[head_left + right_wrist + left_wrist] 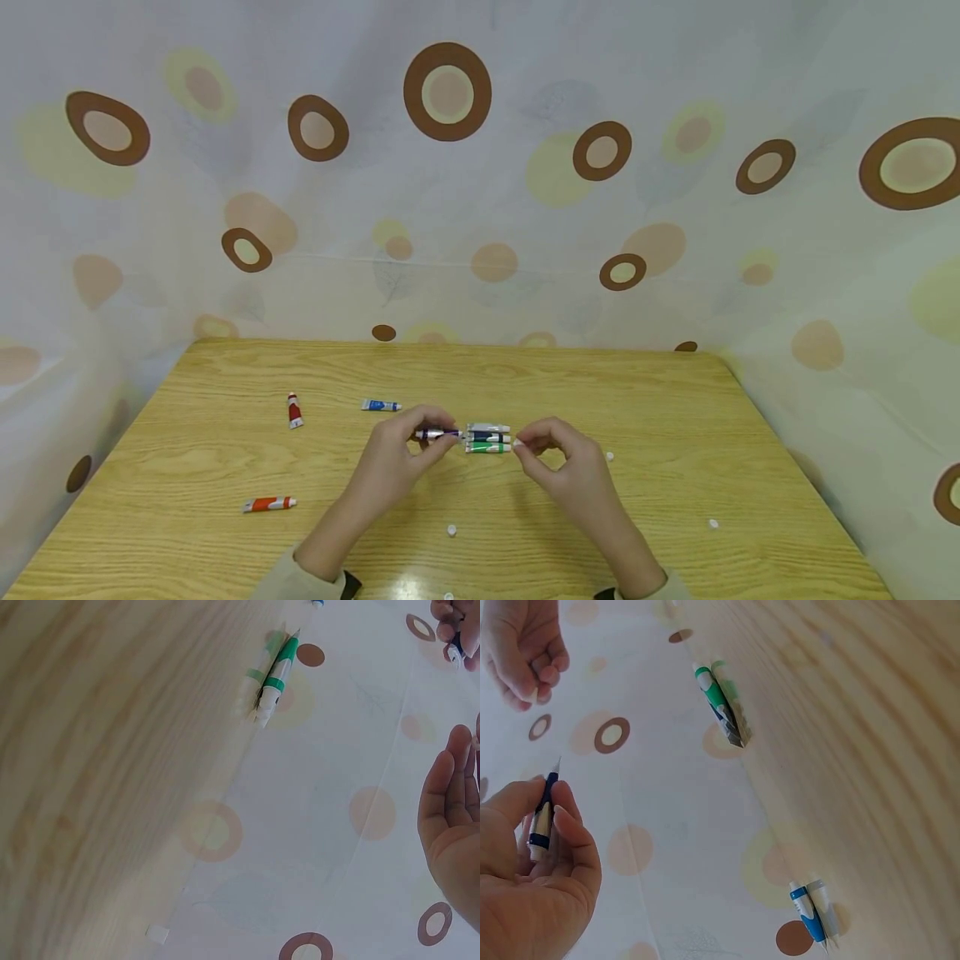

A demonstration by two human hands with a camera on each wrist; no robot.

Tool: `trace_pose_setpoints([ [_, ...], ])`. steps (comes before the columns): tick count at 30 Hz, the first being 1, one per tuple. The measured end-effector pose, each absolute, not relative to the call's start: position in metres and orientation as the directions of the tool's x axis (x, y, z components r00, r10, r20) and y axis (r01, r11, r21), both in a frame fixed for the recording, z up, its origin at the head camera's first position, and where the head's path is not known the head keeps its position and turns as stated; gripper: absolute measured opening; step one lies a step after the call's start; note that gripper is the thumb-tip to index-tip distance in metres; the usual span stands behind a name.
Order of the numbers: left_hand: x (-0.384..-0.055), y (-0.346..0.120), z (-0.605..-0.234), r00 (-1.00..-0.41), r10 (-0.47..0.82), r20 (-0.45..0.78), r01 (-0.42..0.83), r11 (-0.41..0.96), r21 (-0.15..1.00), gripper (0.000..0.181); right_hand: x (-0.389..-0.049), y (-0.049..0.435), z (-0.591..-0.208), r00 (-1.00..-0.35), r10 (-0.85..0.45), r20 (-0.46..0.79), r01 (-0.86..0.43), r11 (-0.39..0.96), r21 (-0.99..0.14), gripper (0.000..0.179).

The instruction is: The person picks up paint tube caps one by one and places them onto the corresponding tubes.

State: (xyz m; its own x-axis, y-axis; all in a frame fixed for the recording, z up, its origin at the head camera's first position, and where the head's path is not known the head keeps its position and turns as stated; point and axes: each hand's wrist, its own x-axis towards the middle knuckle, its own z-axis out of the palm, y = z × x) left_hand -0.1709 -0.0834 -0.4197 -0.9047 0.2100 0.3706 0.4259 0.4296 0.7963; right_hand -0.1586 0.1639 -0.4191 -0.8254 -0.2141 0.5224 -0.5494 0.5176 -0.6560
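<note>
My left hand [396, 450] holds a dark blue-purple paint tube [438, 434] between thumb and fingers, lifted off the table as the left wrist view shows. The tube's crimped end points toward the right hand. My right hand [573, 462] pinches a small white cap [517, 443] between thumb and fingertips, mostly covered by them. Between the two hands lie three paint tubes side by side: a silver-white tube [488, 427], a dark blue tube [491, 437] and a green tube [487, 447]. Their white ends face right, close to the right fingertips.
A blue tube [381, 406], a dark red tube [294, 410] and an orange-red tube [269, 504] lie apart on the left. Several loose white caps, including one cap [452, 531] and another cap [713, 524], are scattered over the wooden table [660, 392]. A patterned curtain [525, 208] stands behind.
</note>
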Motion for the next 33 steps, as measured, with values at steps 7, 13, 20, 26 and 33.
trace_pose_setpoints([
  [7,-0.1721,-0.0856,-0.4229,-0.860,0.238,0.452,0.510,0.422,0.749,0.014,-0.1584,0.1644,-0.4185,-0.823,-0.217,0.525,-0.552,0.522,-0.650,0.019],
  [13,-0.1732,-0.0860,-0.4258,-0.854,0.254,0.454,0.520,0.434,0.736,0.014,-0.1587,0.1647,-0.4188,-0.818,-0.219,0.531,-0.559,0.520,-0.646,0.018],
  [20,-0.1711,-0.0843,-0.4234,-0.884,0.294,0.363,0.458,0.399,0.794,0.037,-0.1598,0.1650,-0.4197,-0.810,-0.220,0.544,-0.570,0.515,-0.640,0.020],
  [26,-0.1697,-0.0847,-0.4216,-0.920,0.262,0.290,0.364,0.303,0.881,0.048,-0.1608,0.1658,-0.4209,-0.812,-0.219,0.541,-0.566,0.518,-0.641,0.020],
  [33,-0.1687,-0.0861,-0.4205,-0.936,0.249,0.248,0.317,0.291,0.903,0.047,-0.1603,0.1671,-0.4214,-0.829,-0.216,0.517,-0.546,0.517,-0.659,0.016],
])
